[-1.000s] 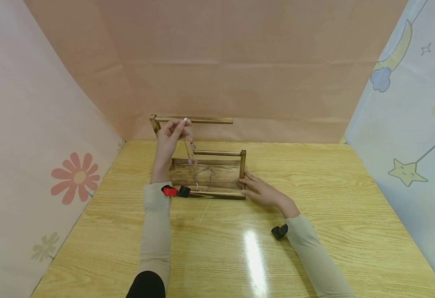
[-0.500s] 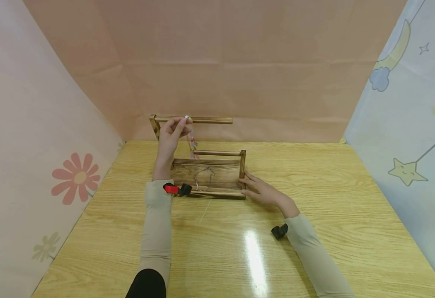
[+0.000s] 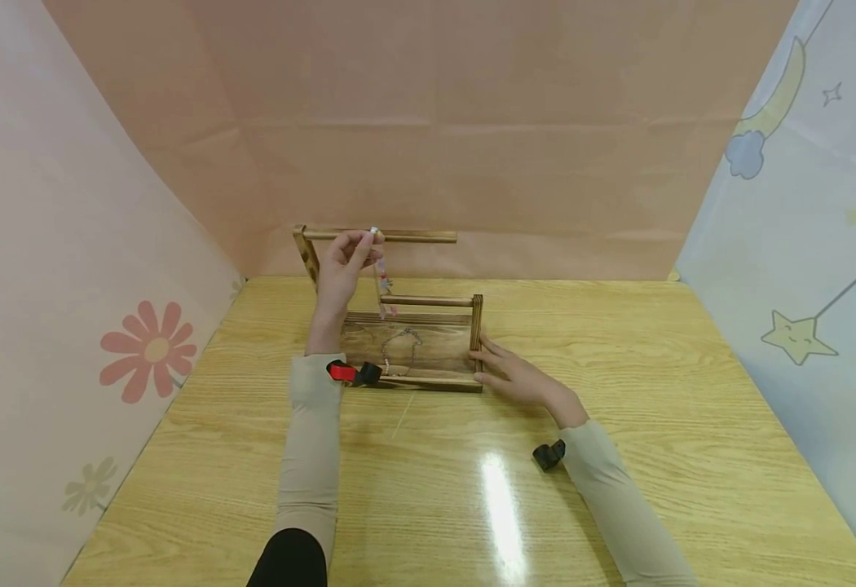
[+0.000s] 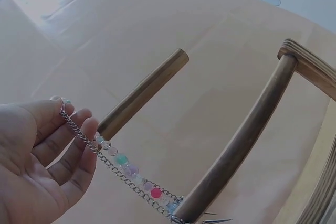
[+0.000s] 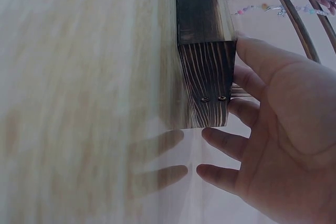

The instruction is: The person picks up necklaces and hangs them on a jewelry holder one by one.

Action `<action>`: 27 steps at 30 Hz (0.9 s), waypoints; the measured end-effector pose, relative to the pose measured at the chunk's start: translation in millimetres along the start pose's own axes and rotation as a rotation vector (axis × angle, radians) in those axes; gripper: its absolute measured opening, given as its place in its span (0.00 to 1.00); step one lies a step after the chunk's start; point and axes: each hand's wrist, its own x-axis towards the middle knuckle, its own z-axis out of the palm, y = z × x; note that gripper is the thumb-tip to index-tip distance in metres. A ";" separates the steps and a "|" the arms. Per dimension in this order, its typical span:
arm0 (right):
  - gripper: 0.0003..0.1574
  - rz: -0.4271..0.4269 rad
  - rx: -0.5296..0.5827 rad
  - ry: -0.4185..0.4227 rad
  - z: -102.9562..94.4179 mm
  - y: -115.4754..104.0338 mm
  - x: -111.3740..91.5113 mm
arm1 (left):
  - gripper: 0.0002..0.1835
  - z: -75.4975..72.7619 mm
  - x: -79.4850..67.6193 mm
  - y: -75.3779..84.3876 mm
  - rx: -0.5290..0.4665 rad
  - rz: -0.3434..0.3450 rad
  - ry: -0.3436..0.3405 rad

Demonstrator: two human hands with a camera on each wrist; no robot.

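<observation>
Between thumb and forefinger my left hand (image 3: 343,265) pinches the end of a beaded necklace (image 4: 122,158) with silver chain and pastel beads. Its strands hang beside the free end of the lower bar (image 4: 241,135) of a wooden jewelry stand (image 3: 443,346); whether they touch the bar I cannot tell. The hand is in front of the upper bar (image 3: 421,237), which also has a free end. My right hand (image 3: 519,379) rests its fingers and thumb against the stand's right end. In the right wrist view, the dark striped base end (image 5: 207,77) is beside the fingers.
Another chain (image 3: 413,334) with some beads lies in the stand's shallow tray. The stand is on a wood-grain table (image 3: 619,342) with a pink-brown backdrop (image 3: 531,179) behind. Patterned panels flank both sides.
My left hand has shifted slightly to the right and up, carrying the necklace towards the lower bar's free end. My right hand stays in place against the stand.
</observation>
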 end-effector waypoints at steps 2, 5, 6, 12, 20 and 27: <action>0.35 -0.004 -0.002 0.001 0.0 -0.5 0.6 | 0.13 0.3 -0.3 -0.6 0.016 0.008 0.009; 0.35 -0.009 -0.002 0.002 -0.1 -1.3 1.2 | 0.13 0.4 -0.6 -0.8 0.036 0.015 0.026; 0.35 -0.013 0.001 0.002 -0.2 -1.4 1.4 | 0.13 0.3 -0.5 -0.8 0.044 0.018 0.031; 0.35 -0.021 0.007 0.004 -0.1 -1.3 1.5 | 0.13 0.1 -1.6 0.1 0.062 0.029 0.045; 0.36 -0.005 0.004 0.000 0.5 -0.4 1.3 | 0.13 0.2 -4.2 0.5 0.072 0.035 0.052; 0.36 -0.006 0.006 -0.004 0.9 1.5 0.8 | 0.13 -0.9 -6.0 -2.9 0.068 0.045 0.078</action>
